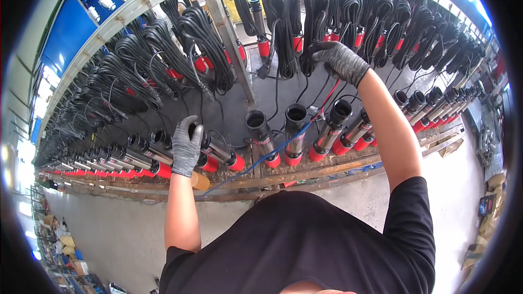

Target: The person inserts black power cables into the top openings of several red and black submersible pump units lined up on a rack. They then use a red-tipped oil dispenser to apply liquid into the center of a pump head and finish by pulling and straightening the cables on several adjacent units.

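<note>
My left hand (187, 144), in a grey knit glove, curls its fingers and thumb round the black top of a submersible pump (219, 150) with a steel body and red base. Farther off to the right, my right hand (343, 62), gloved alike, closes at the side of a hanging coiled black cable (316, 13). Under that palm shows a dark piece, partly hidden, with a red wire (330, 96) running down from it. Between my hands stand upright pumps with open black mouths, among them a middle pump (296, 130). A blue cord (261, 159) crosses in front of them.
Rows of similar pumps line the bench's wooden front edge (327, 173) on both sides. More coiled cables (204, 38) hang from a curved-looking metal rail (122, 19). A metal post (231, 49) rises left of centre. An amber cylinder (200, 181) lies by my left wrist.
</note>
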`<state>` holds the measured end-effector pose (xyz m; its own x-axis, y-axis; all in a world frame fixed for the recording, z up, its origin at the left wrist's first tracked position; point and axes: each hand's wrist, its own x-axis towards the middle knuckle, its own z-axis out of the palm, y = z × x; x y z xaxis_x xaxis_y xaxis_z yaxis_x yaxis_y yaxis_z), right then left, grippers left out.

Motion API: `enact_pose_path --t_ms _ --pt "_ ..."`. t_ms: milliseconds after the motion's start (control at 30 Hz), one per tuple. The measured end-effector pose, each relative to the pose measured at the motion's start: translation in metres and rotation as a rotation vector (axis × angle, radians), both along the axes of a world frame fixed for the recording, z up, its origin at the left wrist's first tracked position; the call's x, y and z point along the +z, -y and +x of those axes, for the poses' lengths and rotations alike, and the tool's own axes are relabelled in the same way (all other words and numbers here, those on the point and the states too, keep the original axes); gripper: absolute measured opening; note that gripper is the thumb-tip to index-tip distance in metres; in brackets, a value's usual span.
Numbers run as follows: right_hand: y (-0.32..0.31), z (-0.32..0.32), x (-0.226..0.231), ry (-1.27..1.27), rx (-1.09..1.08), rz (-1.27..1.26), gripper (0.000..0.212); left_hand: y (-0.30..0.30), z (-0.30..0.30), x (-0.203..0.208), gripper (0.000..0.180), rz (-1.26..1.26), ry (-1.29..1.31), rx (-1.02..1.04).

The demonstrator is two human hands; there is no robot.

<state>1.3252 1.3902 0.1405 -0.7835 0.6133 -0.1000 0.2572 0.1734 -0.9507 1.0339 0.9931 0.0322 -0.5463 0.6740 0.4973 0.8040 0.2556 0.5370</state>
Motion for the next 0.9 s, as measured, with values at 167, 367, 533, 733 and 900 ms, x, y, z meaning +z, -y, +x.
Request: enact_pose_path --t_ms 167,367,533,733,900 --pt "0.045 0.005 -0.002 -0.237 0.109 -0.256 0.026 0.005 -0.001 -0.003 0.031 0.021 0.045 0.019" --pt "0.063 0.024 -0.005 -0.627 0.122 -0.619 0.028 -0.003 0.033 0.020 0.037 -0.008 -0.227 0.169" --pt "0.054 0.039 -0.044 -0.699 0.017 -0.780 0.035 -0.041 0.090 0.042 0.039 0.218 -0.348 -0.059" --pt "0.071 0.044 -0.058 -0.689 -0.092 -0.680 0.033 -0.101 0.123 0.021 0.034 0.192 -0.021 -0.276" --pt "0.072 0.044 -0.064 -0.725 -0.119 -0.496 0.045 -0.124 0.116 0.005 0.020 0.130 0.087 -0.294"
